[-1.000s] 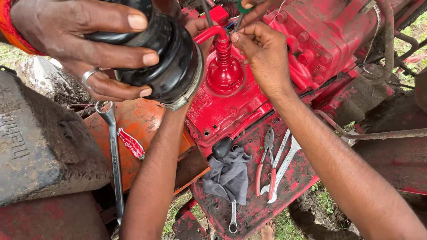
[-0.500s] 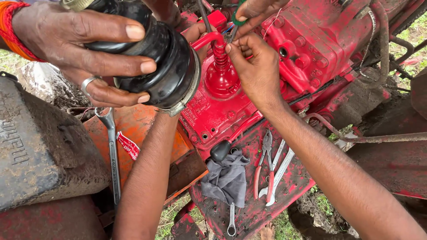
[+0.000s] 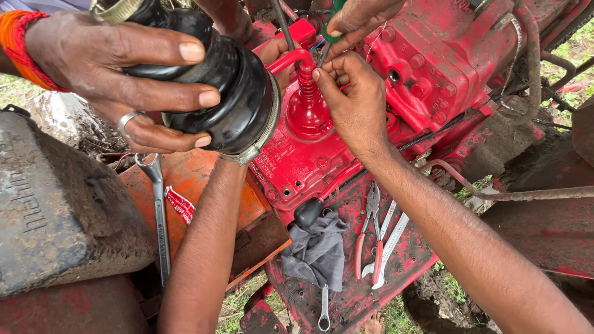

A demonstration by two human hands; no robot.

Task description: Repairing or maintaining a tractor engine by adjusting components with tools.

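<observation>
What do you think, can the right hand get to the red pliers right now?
Probably yes. The pliers lie uncovered on the red plate, just beside that forearm. But the right hand is up at the ribbed red post and would have to leave it.

We see bright, even daylight with soft shadows, mild glare on the red housing (image 3: 433,68); the nearest hand (image 3: 117,74) looks slightly soft.

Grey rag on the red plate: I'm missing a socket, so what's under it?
A black knob rests at the top edge of the grey rag, and a small spanner lies just below it; whatever is beneath the cloth is hidden.
</observation>
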